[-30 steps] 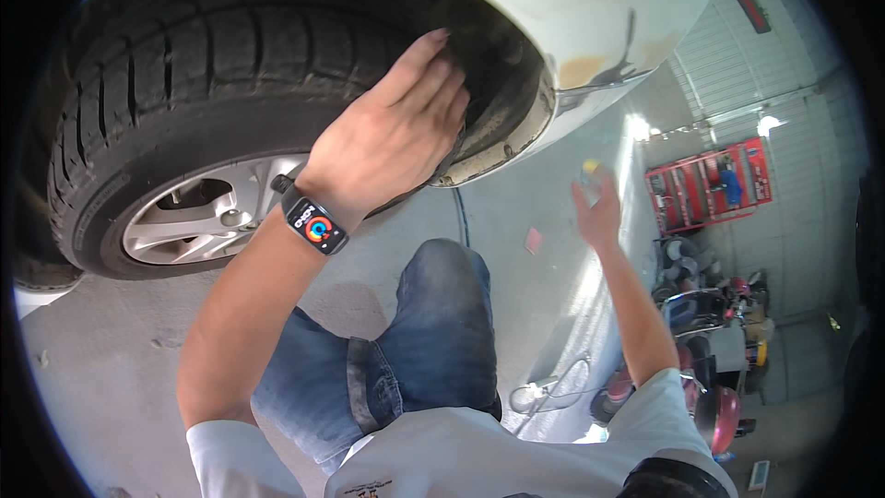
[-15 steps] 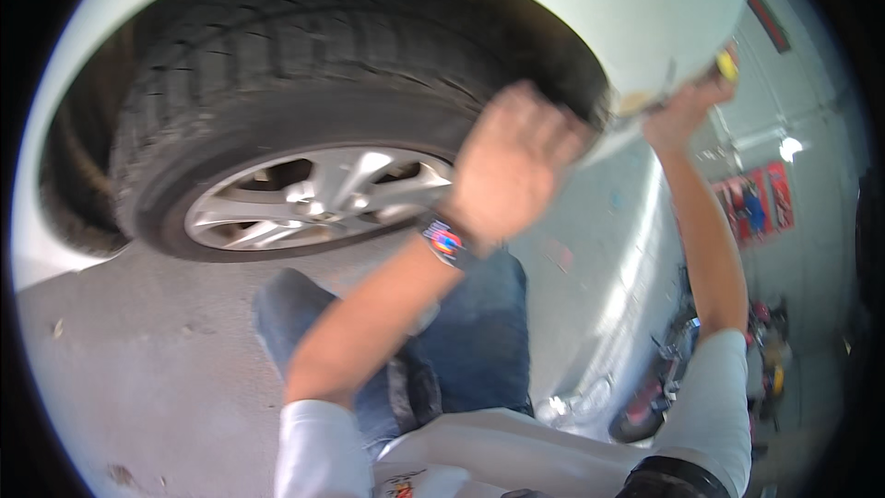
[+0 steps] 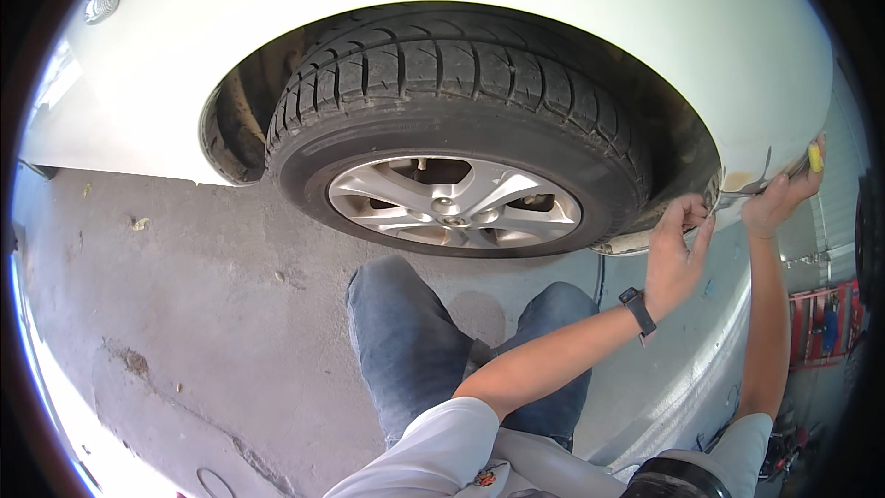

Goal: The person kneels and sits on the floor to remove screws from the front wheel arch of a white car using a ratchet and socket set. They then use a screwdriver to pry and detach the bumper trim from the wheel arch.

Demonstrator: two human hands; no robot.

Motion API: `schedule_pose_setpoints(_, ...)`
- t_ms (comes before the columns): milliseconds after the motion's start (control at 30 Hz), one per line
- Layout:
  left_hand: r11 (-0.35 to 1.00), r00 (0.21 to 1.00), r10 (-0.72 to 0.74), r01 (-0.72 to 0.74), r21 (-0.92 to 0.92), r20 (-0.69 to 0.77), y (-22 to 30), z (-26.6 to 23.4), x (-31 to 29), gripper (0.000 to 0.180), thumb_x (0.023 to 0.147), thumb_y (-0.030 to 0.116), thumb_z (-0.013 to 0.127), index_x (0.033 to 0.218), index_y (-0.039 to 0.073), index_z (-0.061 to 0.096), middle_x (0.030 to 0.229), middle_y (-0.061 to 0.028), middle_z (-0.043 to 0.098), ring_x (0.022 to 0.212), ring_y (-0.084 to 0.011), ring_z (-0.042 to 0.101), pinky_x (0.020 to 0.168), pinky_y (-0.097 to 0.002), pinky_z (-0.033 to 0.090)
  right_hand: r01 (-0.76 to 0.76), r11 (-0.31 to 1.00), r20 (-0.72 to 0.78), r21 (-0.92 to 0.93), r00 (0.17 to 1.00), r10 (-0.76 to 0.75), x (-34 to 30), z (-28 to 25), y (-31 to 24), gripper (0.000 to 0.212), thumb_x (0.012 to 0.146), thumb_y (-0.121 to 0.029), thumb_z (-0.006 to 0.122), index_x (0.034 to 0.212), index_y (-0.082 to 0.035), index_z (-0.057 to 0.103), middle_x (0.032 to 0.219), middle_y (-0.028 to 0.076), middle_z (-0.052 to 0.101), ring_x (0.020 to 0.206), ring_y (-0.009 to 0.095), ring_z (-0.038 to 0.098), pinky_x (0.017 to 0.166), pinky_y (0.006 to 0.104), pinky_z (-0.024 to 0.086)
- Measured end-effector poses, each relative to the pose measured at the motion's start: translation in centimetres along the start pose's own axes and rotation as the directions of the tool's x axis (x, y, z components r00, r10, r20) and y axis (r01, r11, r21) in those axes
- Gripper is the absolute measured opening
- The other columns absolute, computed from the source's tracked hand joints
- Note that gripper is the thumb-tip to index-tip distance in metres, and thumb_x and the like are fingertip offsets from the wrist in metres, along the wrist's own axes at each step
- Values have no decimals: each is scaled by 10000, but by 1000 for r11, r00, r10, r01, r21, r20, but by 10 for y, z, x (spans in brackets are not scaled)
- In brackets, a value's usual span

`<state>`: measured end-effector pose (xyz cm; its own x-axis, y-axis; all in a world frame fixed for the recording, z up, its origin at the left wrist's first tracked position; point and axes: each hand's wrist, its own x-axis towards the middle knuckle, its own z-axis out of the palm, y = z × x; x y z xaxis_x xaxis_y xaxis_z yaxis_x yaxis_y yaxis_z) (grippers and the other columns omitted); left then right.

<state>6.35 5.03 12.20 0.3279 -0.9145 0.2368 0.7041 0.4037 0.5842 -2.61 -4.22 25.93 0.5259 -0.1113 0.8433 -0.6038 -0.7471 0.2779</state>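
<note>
A white car bumper (image 3: 774, 101) curves down at the right behind the wheel arch, with a dark scuffed or cracked patch (image 3: 751, 186) low on its corner. My left hand (image 3: 676, 244), a dark watch on its wrist, is closed in a pinch at the bumper's edge by the arch. What lies between those fingertips is too small to make out. Farther right, my right hand (image 3: 777, 205) reaches up against the bumper's lower corner. Its fingers are closed around a small yellow object (image 3: 816, 159), of which only part shows.
The tyre (image 3: 433, 129) with its silver wheel rim (image 3: 452, 212) fills the arch in front of me. My bent knees (image 3: 406, 341) are below it, over a grey concrete floor (image 3: 221, 314). A red panel (image 3: 830, 323) with items stands at the far right.
My left hand has come away from in front of the tyre to the bumper edge, its fingers now pinched. The right hand stays at the bumper corner. The view has shifted, showing more floor at left.
</note>
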Motion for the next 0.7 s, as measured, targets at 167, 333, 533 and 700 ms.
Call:
schedule_pose_setpoints(167, 998, 998, 55, -56, 41, 16, 0, 1, 3, 201, 964, 10, 646, 1149, -41, 589, 1009, -130, 610, 877, -212, 652, 823, -315, 515, -11, 998, -22, -68, 1000, 9, 0, 1, -3, 568, 1076, -305, 396, 1498, 43, 241, 1606, 289, 238, 1451, 422, 345, 1206, 527, 285)
schedule_pose_setpoints(333, 998, 999, 41, -40, 40, -12, -2, 0, 4, 212, 975, 41, 667, 1166, -35, 615, 1077, -95, 623, 893, -166, 647, 829, -299, 517, 35, 996, -11, -80, 999, -36, 2, 1, -6, 569, 1077, -291, 400, 1489, 65, 235, 1601, 302, 246, 1452, 429, 347, 1208, 533, 279)
schedule_pose_setpoints(533, 999, 1000, 27, -27, 33, 3, -6, 2, 6, 217, 981, 36, 654, 1179, -36, 603, 1057, -82, 589, 844, -141, 607, 797, -288, 506, 28, 991, 4, -132, 1000, -28, -3, -2, -2, 566, 1072, -274, 415, 1480, 69, 223, 1569, 311, 298, 1433, 413, 380, 1206, 510, 288)
schedule_pose_setpoints(700, 988, 993, -119, 120, -93, 16, -15, 7, 13, 127, 1058, 126, 573, 1029, 3, 561, 832, 12, 516, 751, -71, 483, 702, -236, 432, -25, 985, -25, -170, 999, 21, -10, -2, 5, 563, 1066, -267, 425, 1470, 78, 239, 1487, 287, 400, 1305, 356, 499, 1130, 438, 396)
